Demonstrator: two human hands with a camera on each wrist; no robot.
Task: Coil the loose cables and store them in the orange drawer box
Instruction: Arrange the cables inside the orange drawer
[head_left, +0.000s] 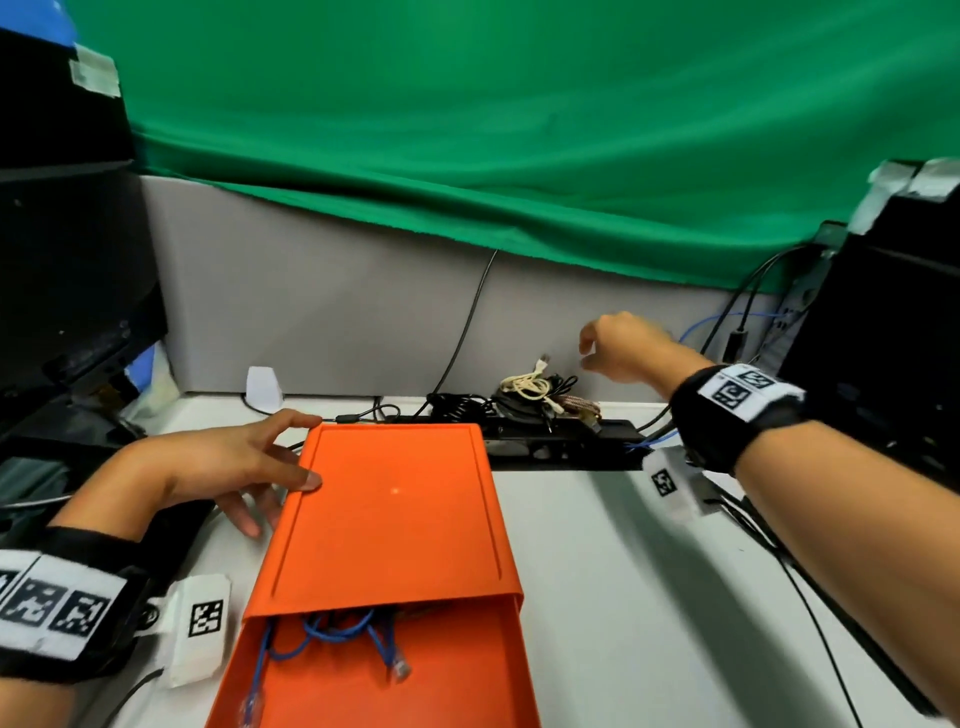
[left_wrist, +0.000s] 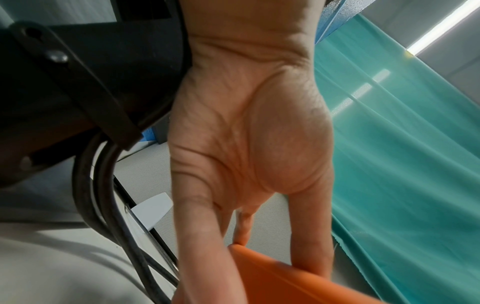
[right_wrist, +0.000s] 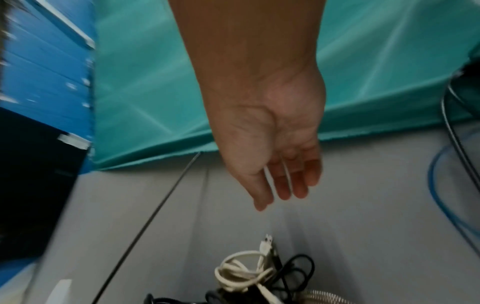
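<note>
The orange drawer box (head_left: 389, 519) lies in the middle of the white desk, its drawer (head_left: 457, 670) pulled out toward me. A blue cable (head_left: 337, 629) lies loose inside the drawer. My left hand (head_left: 291, 457) rests on the box's far left corner, thumb on the lid and fingers down the side; the left wrist view shows the left hand (left_wrist: 246, 236) against the orange box (left_wrist: 298, 277). My right hand (head_left: 589, 353) hovers empty, fingers relaxed, above a tangled pile of cables (head_left: 524, 397) at the back. In the right wrist view a white cable (right_wrist: 241, 273) tops that pile, below my right hand (right_wrist: 283, 189).
The pile sits on a black power strip (head_left: 566, 441) against the grey partition (head_left: 337, 312). A black monitor (head_left: 67, 260) stands left, a black computer case (head_left: 883, 338) right with cables trailing down. White marker tags (head_left: 200, 629) (head_left: 670, 483) lie on the desk.
</note>
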